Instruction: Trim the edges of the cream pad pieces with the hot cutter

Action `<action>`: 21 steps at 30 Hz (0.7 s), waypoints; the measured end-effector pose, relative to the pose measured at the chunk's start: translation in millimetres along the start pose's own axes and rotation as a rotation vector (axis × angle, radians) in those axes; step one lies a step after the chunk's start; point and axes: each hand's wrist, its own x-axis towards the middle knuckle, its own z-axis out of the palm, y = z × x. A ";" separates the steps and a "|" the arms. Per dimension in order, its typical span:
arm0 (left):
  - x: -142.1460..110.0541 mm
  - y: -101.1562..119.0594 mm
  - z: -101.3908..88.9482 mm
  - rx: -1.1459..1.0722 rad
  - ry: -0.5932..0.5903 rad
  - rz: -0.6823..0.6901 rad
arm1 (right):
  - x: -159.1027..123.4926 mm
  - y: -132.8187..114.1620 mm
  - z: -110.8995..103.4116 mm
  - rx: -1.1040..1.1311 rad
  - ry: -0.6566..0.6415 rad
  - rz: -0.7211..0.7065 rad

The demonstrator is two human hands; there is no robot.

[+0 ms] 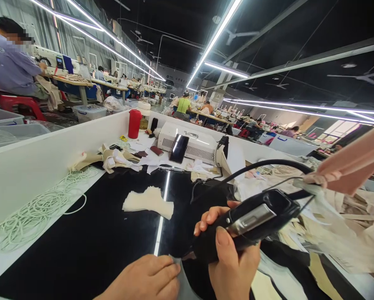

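Note:
My right hand [233, 258] is wrapped round a black corded hand tool [252, 221] with a silver lever along its side. Its narrow tip points down and left, close to a thin grey sheet [187, 285] at the table's near side. My left hand [151, 275], fingers closed, pinches the upper left edge of that sheet, just left of the tool's tip. Farther off, a stack of cream cut fabric pieces [147, 202] lies on the glossy black tabletop [89, 233]. The tool's thick cable arches up to a pink cloth strip [355, 158] at the right.
Pale green cord [46, 204] lies coiled at the left. Along the back stand a red cup [134, 123], a white vented box [189, 143] and a leaning phone [179, 148]. Fabric scraps [355, 212] heap up at the right. People sit at sewing tables beyond the white partition [33, 171].

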 end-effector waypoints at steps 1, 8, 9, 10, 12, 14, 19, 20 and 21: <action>-0.6 0.0 0.1 0.000 -0.005 -0.003 | 0.1 0.2 -0.8 -0.001 0.003 -0.002; -7.4 -0.2 1.1 -0.001 -0.046 0.002 | 1.0 -0.1 2.0 -0.003 0.018 0.004; -8.0 -0.3 1.6 0.001 -0.037 0.000 | 1.3 -0.3 2.7 -0.003 0.018 0.002; -8.4 -0.5 2.0 0.001 -0.039 -0.001 | 1.5 -0.5 3.2 -0.001 0.019 -0.001; -8.7 -0.8 2.3 0.005 -0.045 -0.005 | 1.7 -0.5 3.7 0.011 0.026 -0.001; -8.6 -1.0 1.9 0.004 -0.060 -0.009 | 1.3 0.2 3.4 0.019 0.036 -0.001; -5.9 -0.4 0.0 -0.013 -0.051 -0.012 | -0.1 1.3 2.2 0.011 0.022 0.011; -5.2 -0.3 -0.2 -0.015 -0.049 -0.011 | 0.0 1.0 2.3 0.007 0.024 0.013; -4.5 -0.3 -0.3 -0.016 -0.045 -0.012 | 0.3 0.5 2.6 0.000 0.029 0.016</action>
